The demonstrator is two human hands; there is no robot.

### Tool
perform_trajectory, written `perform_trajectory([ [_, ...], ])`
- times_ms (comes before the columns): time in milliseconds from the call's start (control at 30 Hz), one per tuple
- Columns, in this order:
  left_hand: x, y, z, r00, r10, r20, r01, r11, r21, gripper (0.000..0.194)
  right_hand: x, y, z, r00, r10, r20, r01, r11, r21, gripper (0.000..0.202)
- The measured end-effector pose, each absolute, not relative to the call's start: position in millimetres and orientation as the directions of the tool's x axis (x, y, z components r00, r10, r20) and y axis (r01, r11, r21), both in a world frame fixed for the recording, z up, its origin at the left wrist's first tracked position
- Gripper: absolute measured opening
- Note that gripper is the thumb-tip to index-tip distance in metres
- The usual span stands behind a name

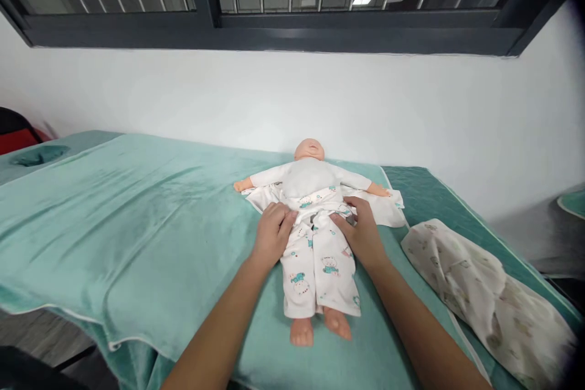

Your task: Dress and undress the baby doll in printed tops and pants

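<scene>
A: While the doll [309,170] lies on its back on the light green cover [137,219], where are the two hands?

B: Both are at its waist, one at each side. The left hand [273,228] touches the edge of the white printed trousers [320,250], its fingers curled and its thumb close against them. I can't tell whether cloth is pinched between them.

A: And the right hand [363,228]?

B: It rests on the opposite side of the waist, with thumb and forefinger spread apart on the fabric. A small dark patch shows between them, too small to make out.

A: How is the doll placed?

B: Its head is towards the white wall [283,91], its bare feet point towards the person, and both arms stretch out sideways. It has a plain white top [306,181] on, and a printed garment [388,210] spreads out from under the arms on both sides.

A: Anything around it?

B: On the right, a crumpled printed cloth [484,292] lies along the darker green surface [457,201], apart from the doll. A dark-framed window [274,30] with bars behind it is set in the wall, and something red and black [16,134] shows at the far left
</scene>
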State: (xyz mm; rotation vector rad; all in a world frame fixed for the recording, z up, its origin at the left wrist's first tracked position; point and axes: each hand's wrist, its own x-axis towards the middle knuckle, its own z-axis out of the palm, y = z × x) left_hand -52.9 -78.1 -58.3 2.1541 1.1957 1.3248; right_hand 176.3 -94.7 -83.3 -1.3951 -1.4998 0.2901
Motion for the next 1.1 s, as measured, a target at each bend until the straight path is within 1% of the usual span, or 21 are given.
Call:
perform_trajectory([
  [67, -57, -92, -62, 0.213, 0.814, 0.541, 0.46, -0.572, 0.679, 0.032, 177, -94, -83, 0.205, 0.848, 0.488, 0.629, 0.268, -0.73, 0.036],
  [133, -59, -97, -65, 0.216, 0.814, 0.539, 0.45, -0.573, 0.685, 0.026, 177, -98, -79, 0.165, 0.882, 0.441, 0.639, 0.245, -0.729, 0.026],
  [167, -59, -96, -65, 0.217, 0.811, 0.543, 0.453, -0.577, 0.68, 0.024, 177, -102, -77, 0.146, 0.898, 0.415, 0.639, 0.235, -0.732, 0.026],
  [233, -58, -94, -66, 0.203, 0.807, 0.555, 0.475, -0.577, 0.664, 0.02, 176, -117, -74, 0.117, 0.913, 0.39, 0.65, 0.227, -0.726, 0.033],
  [300, -57, -91, -66, 0.166, 0.812, 0.559, 0.506, -0.557, 0.659, 0.019, 174, -136, -73, 0.074, 0.912, 0.403, 0.657, 0.259, -0.708, 0.039],
  [367, -56, -88, -67, 0.132, 0.822, 0.554, 0.535, -0.529, 0.658, 0.019, 172, -154, -75, -0.004, 0.92, 0.393, 0.645, 0.303, -0.701, 0.04],
  [433, -55, -87, -68, 0.088, 0.833, 0.547, 0.553, -0.498, 0.668, 0.019, 169, -164, -77, -0.043, 0.936, 0.349, 0.614, 0.3, -0.73, 0.04],
  [500, -56, -86, -68, 0.026, 0.852, 0.522, 0.546, -0.45, 0.707, 0.023, 168, -165, -79, -0.02, 0.951, 0.307, 0.57, 0.263, -0.779, 0.037],
  [600, -59, -91, -67, -0.036, 0.901, 0.432, 0.482, -0.363, 0.797, 0.03, 169, -161, -79, 0.003, 0.963, 0.271, 0.464, 0.239, -0.853, 0.026],
  [667, -63, -97, -66, -0.002, 0.937, 0.35, 0.39, -0.321, 0.863, 0.033, 169, -159, -78, 0.0, 0.967, 0.253, 0.397, 0.233, -0.888, 0.033],
  [733, -67, -102, -66, 0.088, 0.955, 0.283, 0.275, -0.296, 0.915, 0.039, 169, -158, -75, 0.002, 0.972, 0.237, 0.373, 0.219, -0.902, 0.041],
  [800, -68, -103, -66, 0.15, 0.955, 0.257, 0.198, -0.284, 0.938, 0.046, 168, -153, -72, -0.004, 0.972, 0.233, 0.393, 0.216, -0.894, 0.04],
  [900, -61, -88, -65, 0.113, 0.952, 0.284, 0.198, -0.301, 0.933, 0.045, 166, -137, -68, 0.013, 0.962, 0.274, 0.461, 0.237, -0.855, 0.034],
  [1000, -49, -66, -62, 0.056, 0.937, 0.345, 0.276, -0.346, 0.897, 0.036, 165, -121, -68, 0.095, 0.94, 0.329, 0.552, 0.226, -0.803, 0.034],
  [1100, -42, -61, -60, 0.024, 0.91, 0.415, 0.401, -0.388, 0.829, 0.019, 163, -117, -72, 0.121, 0.929, 0.349, 0.632, 0.199, -0.749, 0.035],
])
